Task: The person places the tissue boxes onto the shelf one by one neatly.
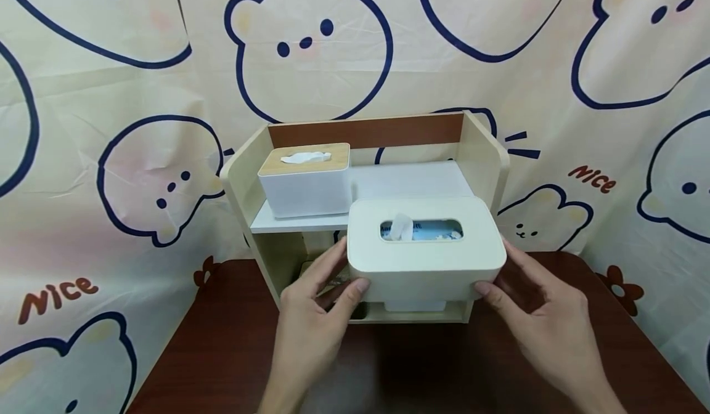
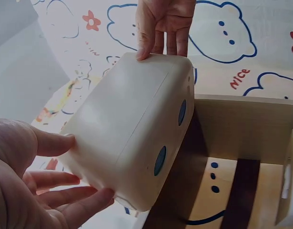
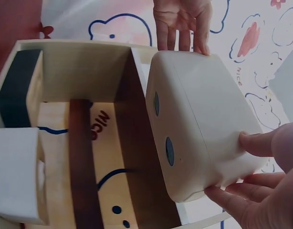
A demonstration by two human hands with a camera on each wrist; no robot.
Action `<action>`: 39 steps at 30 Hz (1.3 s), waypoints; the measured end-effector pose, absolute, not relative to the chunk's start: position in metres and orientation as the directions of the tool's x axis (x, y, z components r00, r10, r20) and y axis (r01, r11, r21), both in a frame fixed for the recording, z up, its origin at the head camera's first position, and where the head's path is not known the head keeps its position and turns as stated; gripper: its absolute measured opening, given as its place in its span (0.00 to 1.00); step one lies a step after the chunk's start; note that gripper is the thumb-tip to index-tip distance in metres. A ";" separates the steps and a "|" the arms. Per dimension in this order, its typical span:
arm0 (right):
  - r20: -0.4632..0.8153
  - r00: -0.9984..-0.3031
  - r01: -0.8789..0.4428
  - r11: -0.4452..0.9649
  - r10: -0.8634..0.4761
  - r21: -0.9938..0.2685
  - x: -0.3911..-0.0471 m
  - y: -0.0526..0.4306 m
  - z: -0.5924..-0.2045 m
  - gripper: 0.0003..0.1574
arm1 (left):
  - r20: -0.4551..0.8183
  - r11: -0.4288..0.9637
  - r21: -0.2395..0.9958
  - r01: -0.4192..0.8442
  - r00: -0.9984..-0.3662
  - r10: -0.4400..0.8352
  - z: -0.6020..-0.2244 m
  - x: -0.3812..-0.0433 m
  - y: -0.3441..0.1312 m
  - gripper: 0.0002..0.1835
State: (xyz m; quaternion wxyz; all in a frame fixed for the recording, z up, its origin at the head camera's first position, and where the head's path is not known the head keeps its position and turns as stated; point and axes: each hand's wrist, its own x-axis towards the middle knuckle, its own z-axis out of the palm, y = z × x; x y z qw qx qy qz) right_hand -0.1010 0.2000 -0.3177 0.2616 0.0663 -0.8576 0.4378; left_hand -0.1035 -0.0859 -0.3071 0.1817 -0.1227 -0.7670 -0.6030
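Note:
A cream tissue box with rounded corners is held up in front of a small two-tier shelf. Its oval top slot shows a blue tissue packet and a tuft of white tissue. My left hand grips the box's left end, thumb on the front and fingers farther back. At the opposite end, my right hand holds it the same way. In the right wrist view the underside of the tissue box has two round blue-looking holes, and the shelf lies beside it.
On the shelf's white upper board, at the left, stands a white tissue box with a wooden lid. Below, a white box and a dark box sit in the lower tier. A dark wooden table carries the shelf; a bear-print curtain hangs behind.

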 end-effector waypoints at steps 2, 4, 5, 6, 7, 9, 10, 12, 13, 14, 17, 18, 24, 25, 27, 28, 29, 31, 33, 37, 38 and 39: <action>0.515 -0.851 -0.353 0.609 0.108 -0.710 -0.104 0.200 -0.310 0.48 | 0.439 0.250 0.874 0.417 -0.898 -0.036 -0.300 -0.107 -0.086 0.33; 0.513 -0.851 -0.347 0.613 0.111 -0.710 -0.105 0.201 -0.304 0.48 | 0.448 0.251 0.869 0.426 -0.893 -0.039 -0.294 -0.109 -0.085 0.32; 0.511 -0.852 -0.346 0.612 0.113 -0.711 -0.105 0.201 -0.301 0.48 | 0.454 0.248 0.868 0.431 -0.890 -0.039 -0.292 -0.110 -0.085 0.32; 0.510 -0.852 -0.343 0.613 0.115 -0.712 -0.105 0.201 -0.299 0.48 | 0.458 0.246 0.865 0.436 -0.888 -0.036 -0.290 -0.111 -0.084 0.32; 0.510 -0.852 -0.345 0.609 0.116 -0.714 -0.106 0.200 -0.298 0.48 | 0.463 0.251 0.862 0.441 -0.886 -0.034 -0.287 -0.111 -0.084 0.32; 0.518 -0.848 -0.361 0.593 0.113 -0.720 -0.107 0.199 -0.294 0.47 | 0.472 0.259 0.855 0.449 -0.881 -0.032 -0.283 -0.112 -0.083 0.32; 0.524 -0.845 -0.371 0.586 0.109 -0.720 -0.108 0.199 -0.293 0.47 | 0.478 0.267 0.850 0.453 -0.878 -0.031 -0.282 -0.113 -0.083 0.32; 0.534 -0.840 -0.390 0.573 0.101 -0.721 -0.110 0.198 -0.290 0.47 | 0.489 0.274 0.842 0.464 -0.872 -0.025 -0.278 -0.115 -0.082 0.32; 0.540 -0.836 -0.400 0.566 0.096 -0.721 -0.112 0.198 -0.288 0.47 | 0.492 0.274 0.840 0.468 -0.870 -0.023 -0.277 -0.117 -0.082 0.32; 0.544 -0.834 -0.410 0.560 0.090 -0.720 -0.113 0.198 -0.287 0.47 | 0.495 0.269 0.839 0.473 -0.869 -0.018 -0.275 -0.119 -0.081 0.32; 0.548 -0.833 -0.424 0.548 0.076 -0.721 -0.119 0.199 -0.282 0.46 | 0.506 0.252 0.835 0.489 -0.863 -0.004 -0.272 -0.126 -0.079 0.32; 0.547 -0.834 -0.427 0.543 0.073 -0.723 -0.121 0.199 -0.281 0.46 | 0.510 0.249 0.833 0.494 -0.860 -0.001 -0.272 -0.129 -0.078 0.32; 0.533 -0.844 -0.432 0.515 0.059 -0.741 -0.137 0.196 -0.273 0.45 | 0.535 0.253 0.820 0.514 -0.844 -0.020 -0.269 -0.148 -0.072 0.33; 0.528 -0.847 -0.429 0.512 0.058 -0.744 -0.139 0.196 -0.272 0.45 | 0.535 0.256 0.820 0.512 -0.844 -0.025 -0.269 -0.150 -0.071 0.33; 0.523 -0.851 -0.427 0.504 0.057 -0.751 -0.143 0.194 -0.271 0.45 | 0.538 0.259 0.818 0.513 -0.842 -0.030 -0.269 -0.155 -0.070 0.32; 0.519 -0.853 -0.426 0.499 0.057 -0.755 -0.145 0.194 -0.271 0.45 | 0.538 0.260 0.818 0.513 -0.842 -0.033 -0.269 -0.157 -0.069 0.32; 0.517 -0.854 -0.425 0.492 0.059 -0.759 -0.147 0.193 -0.270 0.45 | 0.537 0.255 0.820 0.512 -0.843 -0.036 -0.269 -0.160 -0.068 0.32; 0.510 -0.858 -0.425 0.472 0.064 -0.773 -0.150 0.191 -0.269 0.44 | 0.538 0.245 0.822 0.514 -0.842 -0.038 -0.268 -0.164 -0.066 0.32; 0.508 -0.859 -0.425 0.454 0.071 -0.783 -0.153 0.190 -0.269 0.44 | 0.537 0.237 0.824 0.514 -0.842 -0.042 -0.268 -0.169 -0.064 0.32; 0.525 -0.847 -0.450 0.412 0.084 -0.792 -0.161 0.184 -0.269 0.42 | 0.540 0.227 0.827 0.515 -0.840 -0.062 -0.268 -0.176 -0.058 0.32; 0.534 -0.841 -0.460 0.404 0.087 -0.791 -0.164 0.183 -0.269 0.42 | 0.539 0.225 0.828 0.513 -0.839 -0.070 -0.269 -0.178 -0.057 0.32; 0.543 -0.835 -0.470 0.395 0.090 -0.789 -0.166 0.181 -0.270 0.42 | 0.541 0.221 0.828 0.515 -0.837 -0.078 -0.269 -0.180 -0.056 0.32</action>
